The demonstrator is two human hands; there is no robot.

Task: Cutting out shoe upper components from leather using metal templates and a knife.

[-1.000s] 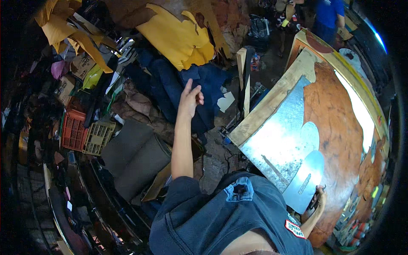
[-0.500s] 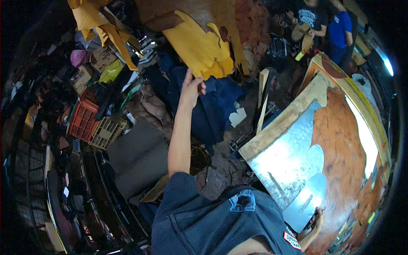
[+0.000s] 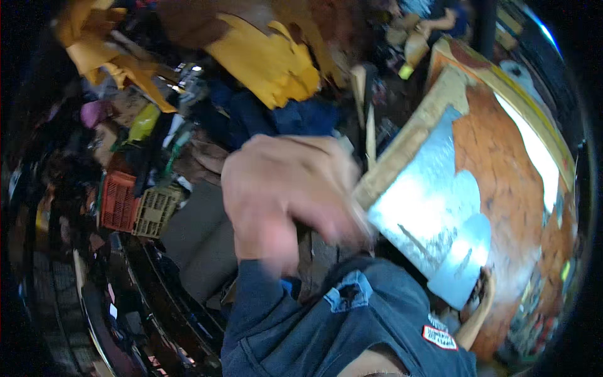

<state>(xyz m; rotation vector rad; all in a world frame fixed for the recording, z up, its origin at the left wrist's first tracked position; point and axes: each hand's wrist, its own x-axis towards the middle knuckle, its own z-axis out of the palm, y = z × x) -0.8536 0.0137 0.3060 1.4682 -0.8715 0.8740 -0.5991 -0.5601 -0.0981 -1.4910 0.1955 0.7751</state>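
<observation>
My left hand [image 3: 286, 191] is raised close in front of me, bent at the wrist and smeared by motion. Its fingers cannot be made out clearly, nor whether they hold anything. Beyond it, a yellow leather piece [image 3: 267, 60] with a ragged edge hangs or lies over dark blue cloth [image 3: 251, 119]. To the right, my right hand [image 3: 485, 288] is curled at the edge of a shiny, round-ended flat template [image 3: 463, 261]. Something dark shows at its fingers, too small to name. The template lies on a worktable beside a larger silvery sheet [image 3: 408, 210].
Brown leather [image 3: 499, 147] covers much of the wood-edged worktable [image 3: 433, 107]. At left stand a red crate [image 3: 117, 201] and a tan crate [image 3: 157, 210], with more yellow leather [image 3: 94, 56] above. At the upper right, a person's hand [image 3: 433, 25] is near a tan shoe-like piece [image 3: 416, 47].
My left hand has left the yellow leather's lower edge and come back toward me, the arm folding. The view has shifted somewhat. My right hand stays by the template.
</observation>
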